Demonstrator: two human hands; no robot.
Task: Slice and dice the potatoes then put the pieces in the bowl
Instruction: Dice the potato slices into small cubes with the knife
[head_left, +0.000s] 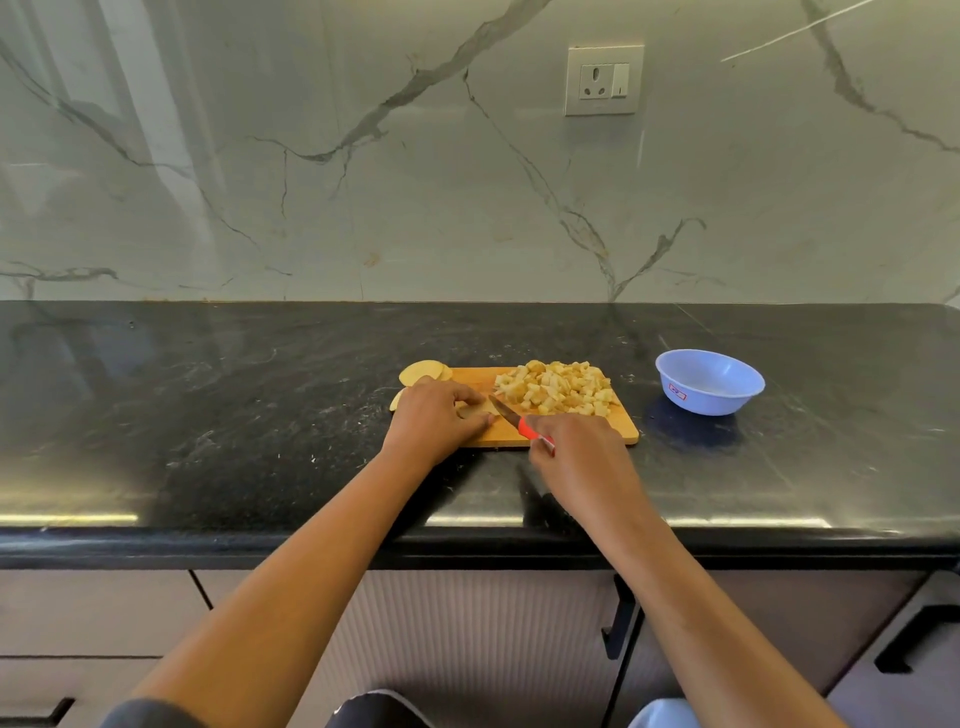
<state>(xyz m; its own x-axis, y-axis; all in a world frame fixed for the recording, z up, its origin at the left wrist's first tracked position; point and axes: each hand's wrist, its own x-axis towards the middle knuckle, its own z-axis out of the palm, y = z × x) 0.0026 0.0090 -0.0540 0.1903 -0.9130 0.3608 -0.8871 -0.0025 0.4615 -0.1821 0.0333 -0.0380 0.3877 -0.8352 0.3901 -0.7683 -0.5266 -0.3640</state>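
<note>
A wooden cutting board (623, 428) lies on the black counter. A heap of diced potato (558, 392) covers its right half. My left hand (434, 421) holds a potato slice (475, 410) down on the board's left part. My right hand (582, 447) grips a red-handled knife (511, 415), its blade pointing up-left against that slice. Round potato slices (422, 372) lie at the board's far left corner, partly off it. An empty light blue bowl (709, 382) stands to the right of the board.
The black counter (208, 415) runs left and right, with its front edge near me. A marble wall with a socket (604, 79) rises behind. Cabinet drawers with dark handles (618, 623) sit below.
</note>
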